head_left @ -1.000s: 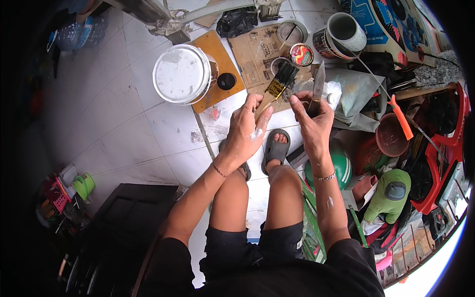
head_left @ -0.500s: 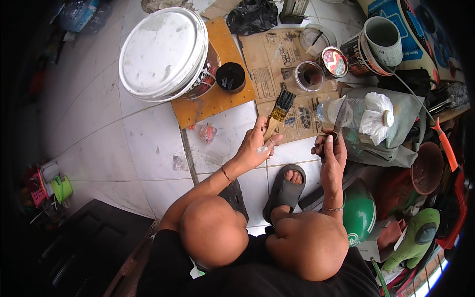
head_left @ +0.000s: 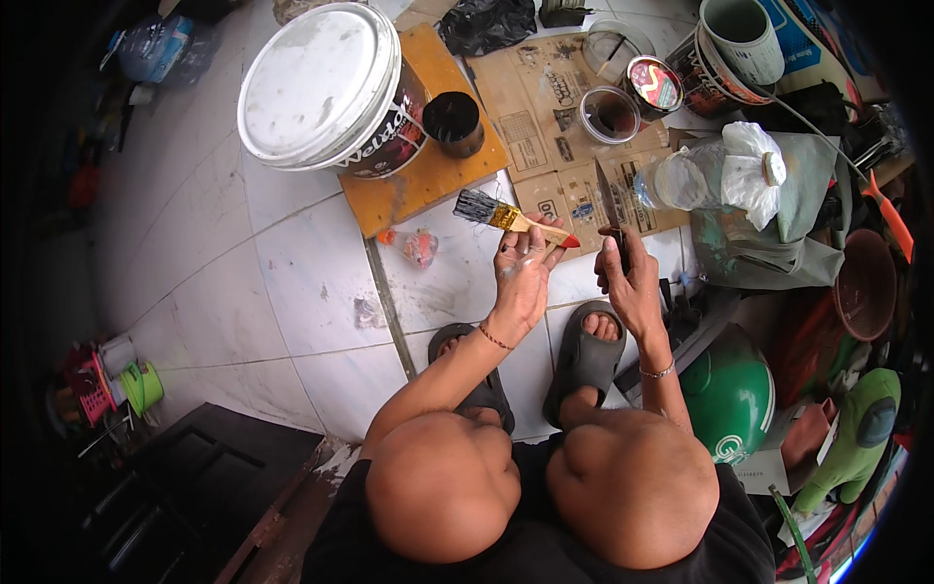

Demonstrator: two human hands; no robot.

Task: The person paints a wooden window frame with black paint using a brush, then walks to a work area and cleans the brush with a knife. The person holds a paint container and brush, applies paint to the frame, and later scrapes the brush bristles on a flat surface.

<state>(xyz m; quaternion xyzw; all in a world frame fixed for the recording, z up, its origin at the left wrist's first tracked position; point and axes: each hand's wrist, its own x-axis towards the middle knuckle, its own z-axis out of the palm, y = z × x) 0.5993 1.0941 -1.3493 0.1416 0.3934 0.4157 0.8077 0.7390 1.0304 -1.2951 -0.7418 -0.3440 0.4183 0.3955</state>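
My left hand (head_left: 523,274) is closed on the wooden handle of a paintbrush (head_left: 508,216). The brush lies nearly level, its dark, paint-stained bristles to the left and its red handle tip to the right. In my right hand (head_left: 630,277) is a knife (head_left: 610,200), its blade aimed up and away from me; the fingers cover most of the handle. Knife and brush are apart. Beyond them, on a flattened cardboard sheet (head_left: 530,117), stand a clear cup of dark liquid (head_left: 610,115), a paint can (head_left: 654,86) and a round clear container (head_left: 623,49).
A large white-lidded bucket (head_left: 321,88) and a black cup (head_left: 454,125) stand on an orange board (head_left: 389,209). To the right are a clear plastic bottle (head_left: 681,180), a white plastic bag (head_left: 754,175), a grey cloth (head_left: 778,258) and a green helmet (head_left: 725,394). Crumpled plastic (head_left: 418,246) lies on the tiles.
The brush has turned from bristles pointing up and away to bristles pointing left, uncovering its red handle tip. My right hand with the knife has moved left, closer to the brush. The view has shifted slightly.
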